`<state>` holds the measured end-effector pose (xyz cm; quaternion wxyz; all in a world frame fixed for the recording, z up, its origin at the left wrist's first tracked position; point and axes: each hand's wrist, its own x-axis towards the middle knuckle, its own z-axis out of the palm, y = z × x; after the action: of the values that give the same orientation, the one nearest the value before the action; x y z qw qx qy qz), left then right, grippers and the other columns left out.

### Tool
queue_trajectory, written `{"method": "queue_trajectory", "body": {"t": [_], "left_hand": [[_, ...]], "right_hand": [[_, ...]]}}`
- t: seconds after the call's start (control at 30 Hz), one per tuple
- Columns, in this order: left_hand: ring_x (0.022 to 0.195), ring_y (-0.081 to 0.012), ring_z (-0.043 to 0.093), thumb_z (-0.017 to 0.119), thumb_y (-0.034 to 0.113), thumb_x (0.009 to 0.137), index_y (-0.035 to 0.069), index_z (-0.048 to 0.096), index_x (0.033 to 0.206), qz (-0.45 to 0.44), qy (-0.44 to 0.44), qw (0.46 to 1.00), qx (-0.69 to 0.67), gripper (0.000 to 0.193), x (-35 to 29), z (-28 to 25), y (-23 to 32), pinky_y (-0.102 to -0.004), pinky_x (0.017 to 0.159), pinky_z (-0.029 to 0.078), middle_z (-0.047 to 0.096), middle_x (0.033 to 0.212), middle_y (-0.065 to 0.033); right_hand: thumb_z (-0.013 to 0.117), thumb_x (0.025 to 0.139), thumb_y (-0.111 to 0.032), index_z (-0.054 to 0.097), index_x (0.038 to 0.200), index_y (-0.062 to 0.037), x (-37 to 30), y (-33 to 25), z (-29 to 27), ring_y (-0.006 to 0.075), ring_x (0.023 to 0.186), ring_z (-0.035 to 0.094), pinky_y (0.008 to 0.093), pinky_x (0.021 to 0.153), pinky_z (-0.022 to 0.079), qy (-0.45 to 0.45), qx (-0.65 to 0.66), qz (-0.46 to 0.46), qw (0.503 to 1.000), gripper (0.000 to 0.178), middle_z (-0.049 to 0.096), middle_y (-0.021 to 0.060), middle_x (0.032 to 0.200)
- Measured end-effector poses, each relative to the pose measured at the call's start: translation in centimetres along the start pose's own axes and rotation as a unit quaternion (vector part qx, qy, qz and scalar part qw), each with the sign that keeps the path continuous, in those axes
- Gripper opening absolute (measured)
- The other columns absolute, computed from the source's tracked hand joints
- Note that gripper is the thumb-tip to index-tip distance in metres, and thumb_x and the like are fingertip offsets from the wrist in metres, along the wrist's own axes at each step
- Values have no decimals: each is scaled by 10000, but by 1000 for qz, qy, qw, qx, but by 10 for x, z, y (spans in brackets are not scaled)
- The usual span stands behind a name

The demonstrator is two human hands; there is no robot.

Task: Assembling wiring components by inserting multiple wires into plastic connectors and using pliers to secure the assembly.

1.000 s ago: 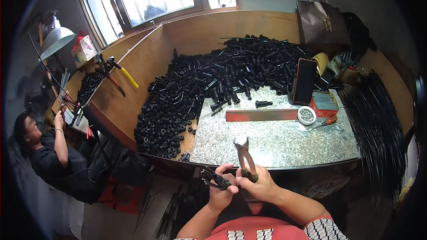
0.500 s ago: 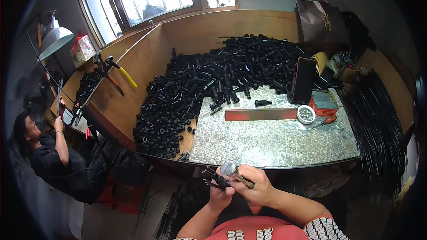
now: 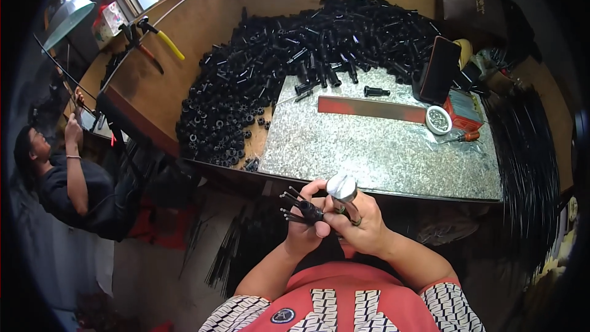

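Black cylindrical part with thin, light-tipped rods (image 3: 311,211) sits clasped in the left hand (image 3: 302,235); alongside, the right hand (image 3: 367,226) grips green-handled steel pincers (image 3: 342,186).

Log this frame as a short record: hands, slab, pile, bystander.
left hand: holds black part, thin rods sticking out leftward
right hand: grips green-handled pincers
speckled slab: flat reddish bar, white bowl, orange-handled screwdriver
pile of black pieces: behind and left of slab
co-worker: far left, dark clothing, hands raised
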<state>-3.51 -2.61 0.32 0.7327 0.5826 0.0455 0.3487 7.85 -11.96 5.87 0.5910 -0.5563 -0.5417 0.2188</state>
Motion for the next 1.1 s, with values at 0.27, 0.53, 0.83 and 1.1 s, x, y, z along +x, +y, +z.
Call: {"method": "queue_trajectory", "body": {"t": [0.27, 0.53, 0.83, 1.1], "left_hand": [[1167, -198, 453, 636, 592, 764, -4, 445, 1288, 17, -7, 999, 50, 816, -4, -7, 0, -365, 982, 360, 449, 1319, -140], [982, -115, 525, 671, 586, 735, -44, 401, 1293, 10, -13, 999, 42, 884, -1, -10, 4, -268, 862, 408, 548, 1159, -103], [811, -87, 595, 826, 374, 626, -47, 313, 1331, -42, -79, 994, -64, 969, 2, -19, 1, -220, 736, 459, 644, 892, -50], [540, -32, 401, 778, 484, 614, -50, 339, 1322, -28, -58, 989, -131, 990, 8, -40, 0, -187, 523, 332, 398, 590, 71]], "right_hand": [[626, 762, 22, 588, 873, 2, -2, 5, 6, 260, 727, 571, 323, 655, 459, 2, 13, -7, 1000, 119, 561, 122, 805], [660, 758, 10, 595, 866, -16, -3, 8, 10, 266, 733, 592, 336, 636, 475, 0, -8, -13, 1000, 129, 578, 119, 797], [692, 719, -16, 534, 817, -33, 3, 9, 6, 306, 708, 563, 369, 636, 464, -39, -87, -88, 992, 187, 532, 118, 756], [737, 740, -130, 503, 1046, -38, -7, -13, -25, 283, 646, 576, 364, 592, 464, -148, -143, 85, 975, 396, 537, 104, 780]]}}
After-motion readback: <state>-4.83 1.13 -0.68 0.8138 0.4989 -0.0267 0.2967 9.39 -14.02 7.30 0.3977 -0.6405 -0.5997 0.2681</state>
